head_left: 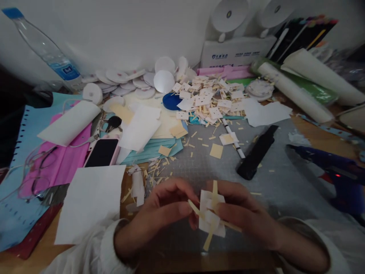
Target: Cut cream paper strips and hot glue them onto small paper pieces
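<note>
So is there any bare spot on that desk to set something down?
Yes: the grey mat is fairly bare between the hands and the black cutter, and again between the cutter and the glue gun. Behind that, the heap of white squares and the papers at left crowd everything.
</note>
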Available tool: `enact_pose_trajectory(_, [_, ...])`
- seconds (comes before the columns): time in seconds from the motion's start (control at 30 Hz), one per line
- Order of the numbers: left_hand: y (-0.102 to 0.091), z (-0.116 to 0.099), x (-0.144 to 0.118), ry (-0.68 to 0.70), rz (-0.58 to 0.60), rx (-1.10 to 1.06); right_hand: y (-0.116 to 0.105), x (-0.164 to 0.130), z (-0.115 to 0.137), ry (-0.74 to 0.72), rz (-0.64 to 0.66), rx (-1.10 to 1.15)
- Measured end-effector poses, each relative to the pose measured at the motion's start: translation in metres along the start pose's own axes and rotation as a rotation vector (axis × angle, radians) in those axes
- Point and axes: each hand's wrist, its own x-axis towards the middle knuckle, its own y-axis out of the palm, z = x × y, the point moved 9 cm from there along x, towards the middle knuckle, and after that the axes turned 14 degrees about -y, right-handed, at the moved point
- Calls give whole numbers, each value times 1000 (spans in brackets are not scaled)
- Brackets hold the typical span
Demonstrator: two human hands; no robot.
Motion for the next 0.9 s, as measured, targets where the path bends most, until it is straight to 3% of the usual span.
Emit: enact_pose_trajectory(0.9, [0,-4,0,51,-4,98,6,6,20,-219,68,-143])
